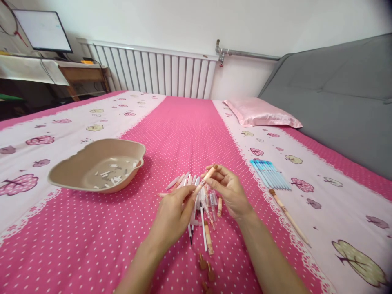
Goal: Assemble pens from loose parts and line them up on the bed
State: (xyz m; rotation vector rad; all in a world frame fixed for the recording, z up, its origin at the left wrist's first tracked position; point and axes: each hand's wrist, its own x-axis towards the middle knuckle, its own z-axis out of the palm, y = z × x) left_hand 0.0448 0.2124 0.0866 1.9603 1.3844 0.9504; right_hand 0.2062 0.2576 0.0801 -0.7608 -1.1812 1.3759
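Note:
Both hands hold one pale pink pen [204, 180] above a pink dotted bedsheet [183, 130]. My left hand [173, 213] pinches the pen's lower end. My right hand [227, 188] pinches its upper end, near the brown cap. Beneath the hands lies a loose heap of pen parts [200, 206]: barrels, refills and several small brown caps.
A beige bowl [73, 173] with small white scraps stands to the left. A row of light blue pens [270, 174] and one assembled pen [288, 215] lie to the right. A pink pillow [260, 112], a grey headboard [337, 102] and a radiator [153, 71] lie beyond.

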